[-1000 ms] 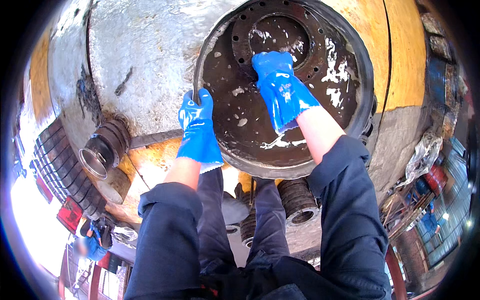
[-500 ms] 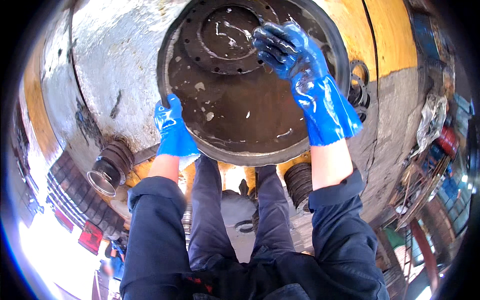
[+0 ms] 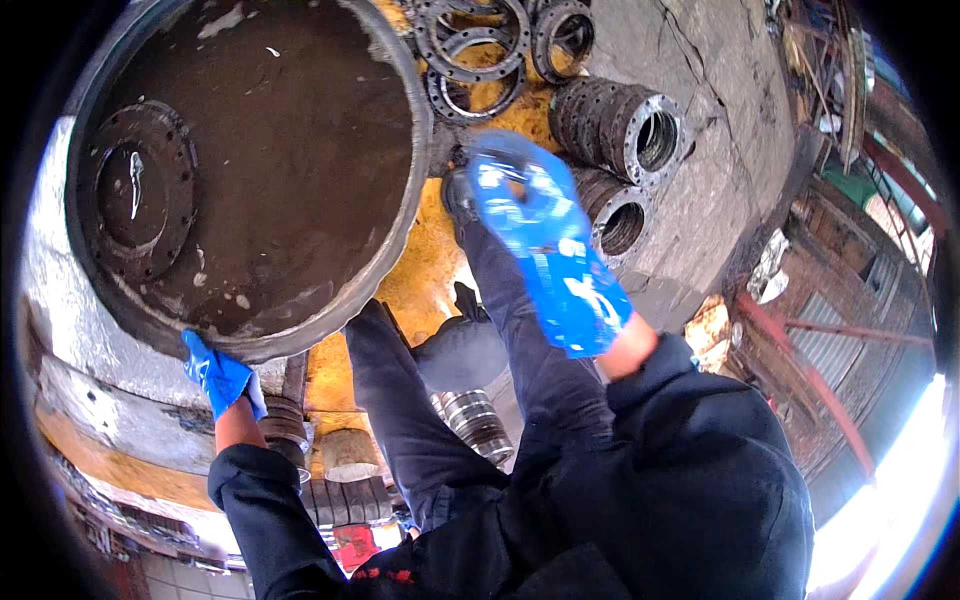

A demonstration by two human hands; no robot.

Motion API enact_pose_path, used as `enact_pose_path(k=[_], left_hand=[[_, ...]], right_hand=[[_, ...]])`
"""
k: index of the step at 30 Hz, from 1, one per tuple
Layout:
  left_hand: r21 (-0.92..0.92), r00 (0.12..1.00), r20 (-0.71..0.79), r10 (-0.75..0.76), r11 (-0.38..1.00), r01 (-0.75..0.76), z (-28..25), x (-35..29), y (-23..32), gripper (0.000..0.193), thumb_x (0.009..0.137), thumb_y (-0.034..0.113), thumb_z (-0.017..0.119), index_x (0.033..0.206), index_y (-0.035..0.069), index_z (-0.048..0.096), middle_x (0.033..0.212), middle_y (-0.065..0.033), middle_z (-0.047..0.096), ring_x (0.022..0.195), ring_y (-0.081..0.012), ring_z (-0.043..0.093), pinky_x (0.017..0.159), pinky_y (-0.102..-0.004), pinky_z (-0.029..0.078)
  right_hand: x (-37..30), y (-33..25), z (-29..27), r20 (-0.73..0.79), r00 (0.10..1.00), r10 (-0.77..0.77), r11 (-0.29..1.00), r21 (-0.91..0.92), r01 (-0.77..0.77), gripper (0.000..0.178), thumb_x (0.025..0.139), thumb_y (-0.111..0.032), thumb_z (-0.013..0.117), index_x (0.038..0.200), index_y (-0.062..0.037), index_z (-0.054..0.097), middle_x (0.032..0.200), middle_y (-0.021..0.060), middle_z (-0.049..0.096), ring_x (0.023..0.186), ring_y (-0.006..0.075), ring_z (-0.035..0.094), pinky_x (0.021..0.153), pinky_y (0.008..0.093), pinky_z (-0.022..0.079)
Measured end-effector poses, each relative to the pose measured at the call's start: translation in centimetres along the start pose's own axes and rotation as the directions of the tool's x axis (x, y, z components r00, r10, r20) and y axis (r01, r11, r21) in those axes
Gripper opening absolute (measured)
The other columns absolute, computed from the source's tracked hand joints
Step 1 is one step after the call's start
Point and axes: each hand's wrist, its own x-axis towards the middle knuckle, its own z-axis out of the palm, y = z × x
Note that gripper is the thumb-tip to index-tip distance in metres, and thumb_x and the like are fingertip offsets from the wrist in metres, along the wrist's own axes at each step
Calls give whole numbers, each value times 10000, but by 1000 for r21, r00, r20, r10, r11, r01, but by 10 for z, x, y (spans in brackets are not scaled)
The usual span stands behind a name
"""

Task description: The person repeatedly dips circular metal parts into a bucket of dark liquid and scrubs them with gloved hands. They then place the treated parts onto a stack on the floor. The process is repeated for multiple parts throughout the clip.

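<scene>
A large round basin (image 3: 422,150) holds dark brown liquid, its wide rim filling the upper left. Inside, at the left, sits a dark ring flange (image 3: 180,150) with bolt holes around it. My left hand (image 3: 212,372), in a blue rubber glove, grips the basin's near rim. My right hand (image 3: 520,190), gloved the same way, is over to the right of the basin, above my leg and near the loose flanges. Motion smears its fingers, and I make out nothing held in it.
Beyond my right hand lie loose ring flanges (image 3: 475,45). To its right, one stack of flanges (image 3: 610,125) lies on its side, with another stack (image 3: 607,212) below. Between my legs lie shiny metal rings (image 3: 475,425). A red metal beam (image 3: 810,375) stands at the far right.
The view has swung to the right, bringing the flange stacks into sight. My right hand has left the space over the basin and moved right. My left hand stays on the rim.
</scene>
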Motion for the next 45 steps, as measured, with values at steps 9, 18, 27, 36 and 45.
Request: enact_pose_path(k=[9,18,27,36,45], left_hand=[[734,944,142,299,608,-303,-60,41,-6,688,1014,551,474,1259,-71,635,1250,-160,658,1062,-248,599,985,-375,468],[789,837,488,250,283,-545,-125,97,1,620,957,-12,405,1566,52,306,1496,-194,452,1275,-282,504,1112,-411,395],[395,996,-30,83,916,-64,-109,94,22,649,1030,482,499,1499,39,429,1500,-109,477,1309,-268,491,1144,-414,338],[371,996,-70,52,928,-23,-89,86,12,679,994,554,538,1465,66,488,1458,-86,531,1311,-261,496,1147,-419,336],[313,990,-140,31,950,14,-72,72,15,672,1014,546,500,1476,59,475,1482,-85,507,1330,-258,480,1157,-409,322]], right_hand=[[-72,262,-249,-496,678,543,764,-45,-644,517,821,-357,798,1093,70,693,987,129,730,890,205,666,847,339,518],[-46,370,-252,-462,666,586,794,160,-587,586,798,-306,847,1222,48,650,1174,106,696,994,213,652,887,351,515],[-34,302,-225,-265,731,629,772,323,-547,590,844,-227,803,1322,38,580,1267,103,649,1078,213,624,949,340,484],[-30,292,-227,-303,661,686,726,336,-600,543,849,-143,800,1328,8,595,1235,80,678,1020,203,657,897,333,514],[-53,386,-270,-299,639,709,705,278,-652,719,764,-199,880,1372,11,561,1288,81,647,1111,217,626,941,353,511]])
